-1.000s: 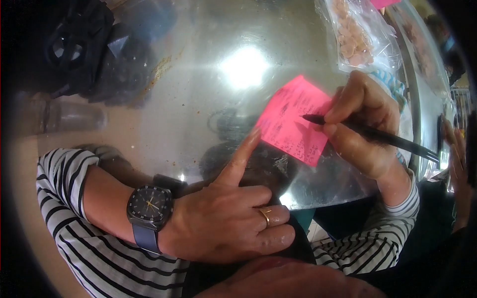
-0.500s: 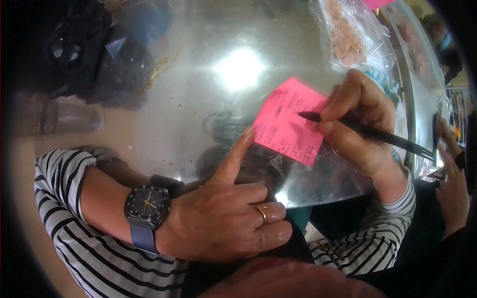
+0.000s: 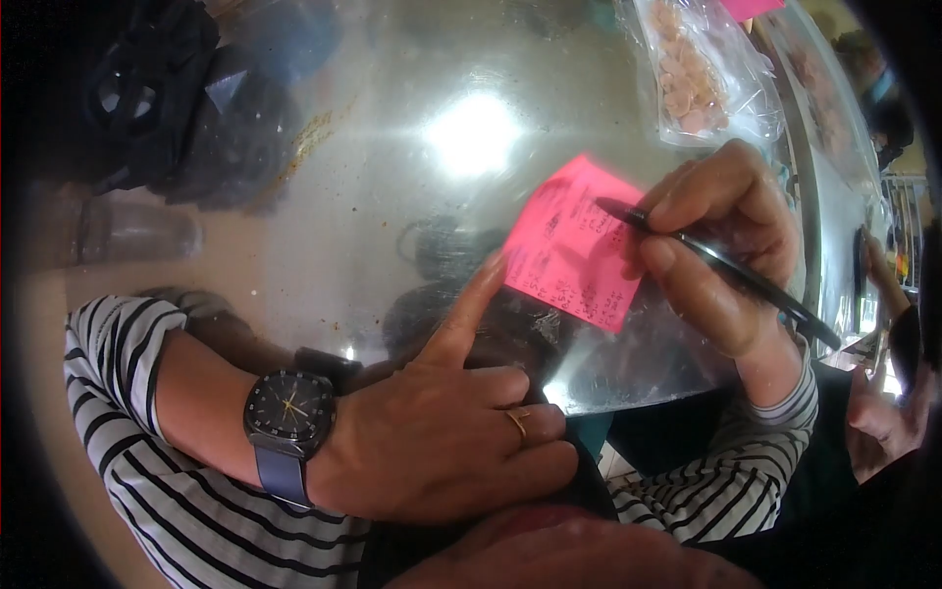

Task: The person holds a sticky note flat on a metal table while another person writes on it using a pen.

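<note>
A bright pink sticky note (image 3: 569, 240), covered in dark handwriting, lies tilted on the shiny metal table (image 3: 383, 167). My left hand (image 3: 451, 432), with a ring and a dark wristwatch (image 3: 289, 405), rests at the table's near side. Its index finger is stretched out, the tip at the note's left edge; the other fingers are loosely bent with nothing in them. Between thumb and fingers, my right hand (image 3: 726, 245) pinches a black pen (image 3: 751, 280). The pen's tip is over the upper right part of the note.
A clear plastic bag (image 3: 697, 79) of pale pinkish pieces lies at the back right, near another pink paper (image 3: 751, 8). Dark gear (image 3: 147, 93) and a clear cup (image 3: 142, 234) are at the left. Another person's hand (image 3: 888, 422) shows at the right edge.
The pen's tip has shifted slightly up and right over the note, and its rear end has swung lower. The other person's hand at the right has moved down.
</note>
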`<state>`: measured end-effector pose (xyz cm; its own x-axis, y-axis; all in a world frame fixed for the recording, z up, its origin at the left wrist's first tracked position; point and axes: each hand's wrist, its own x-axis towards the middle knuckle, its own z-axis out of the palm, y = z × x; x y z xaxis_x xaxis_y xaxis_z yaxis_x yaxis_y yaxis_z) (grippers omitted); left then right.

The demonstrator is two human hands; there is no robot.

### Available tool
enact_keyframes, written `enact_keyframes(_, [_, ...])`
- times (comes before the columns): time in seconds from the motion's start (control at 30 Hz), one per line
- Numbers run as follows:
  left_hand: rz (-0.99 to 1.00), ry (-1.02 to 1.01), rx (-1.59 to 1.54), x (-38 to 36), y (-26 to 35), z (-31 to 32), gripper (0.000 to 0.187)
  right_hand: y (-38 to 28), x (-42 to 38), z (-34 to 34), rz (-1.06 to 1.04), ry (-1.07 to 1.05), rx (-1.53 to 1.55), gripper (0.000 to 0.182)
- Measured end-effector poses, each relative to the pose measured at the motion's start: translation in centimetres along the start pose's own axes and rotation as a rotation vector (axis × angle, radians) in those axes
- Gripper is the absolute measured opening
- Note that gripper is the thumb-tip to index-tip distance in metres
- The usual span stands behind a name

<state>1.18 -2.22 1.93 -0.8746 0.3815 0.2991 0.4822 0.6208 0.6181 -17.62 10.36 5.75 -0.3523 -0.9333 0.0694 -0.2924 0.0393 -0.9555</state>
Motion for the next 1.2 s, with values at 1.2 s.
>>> enact_keyframes(1.2, [-0.028, -0.068, -0.042, 0.4, 0.2, 0.1, 0.014, 0.7, -0.4, -1.0, -0.114, -0.131, -0.193, 0.017])
